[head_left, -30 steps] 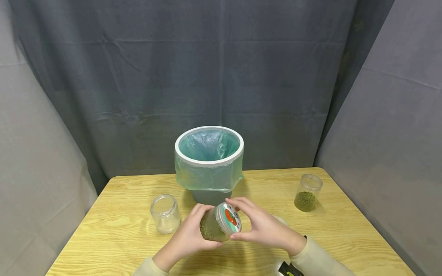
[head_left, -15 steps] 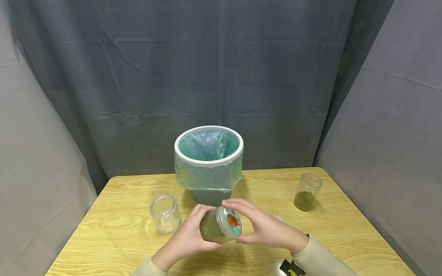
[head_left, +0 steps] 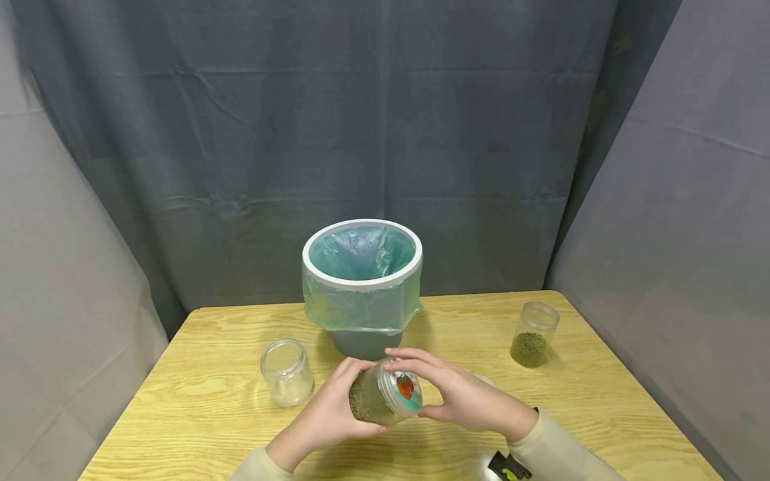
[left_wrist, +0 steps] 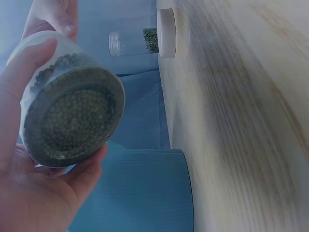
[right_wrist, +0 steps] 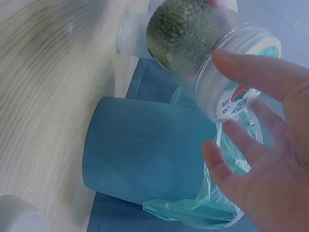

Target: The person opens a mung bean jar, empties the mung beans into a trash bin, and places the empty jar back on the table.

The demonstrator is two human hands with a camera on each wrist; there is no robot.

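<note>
My left hand (head_left: pixel 339 407) grips a clear jar (head_left: pixel 368 397) of green beans around its body, tilted so its lid end points right. Its round bottom, full of beans, faces the left wrist view. On the jar's mouth sits a clear screw lid (head_left: pixel 402 387) with a red-fruit label. My right hand (head_left: pixel 463 394) holds this lid at its edge, thumb (right_wrist: pixel 241 67) on one side and fingertips at the opposite side. Left of the hands stands an uncovered clear jar (head_left: pixel 287 374) with nothing visible inside. Another uncovered jar (head_left: pixel 534 334), partly filled with green beans, stands at the right.
A bin (head_left: pixel 363 344) with a white rim and green bag stands at the table's back middle, just beyond the hands. A pale lid (head_left: pixel 486 381) lies on the wooden table (head_left: pixel 198 401), mostly hidden by the right forearm. Curtains enclose the back and sides.
The lid and its label have turned a little on the jar. My right fingers have shifted along the lid's edge. The left hand keeps its hold on the jar in the same place.
</note>
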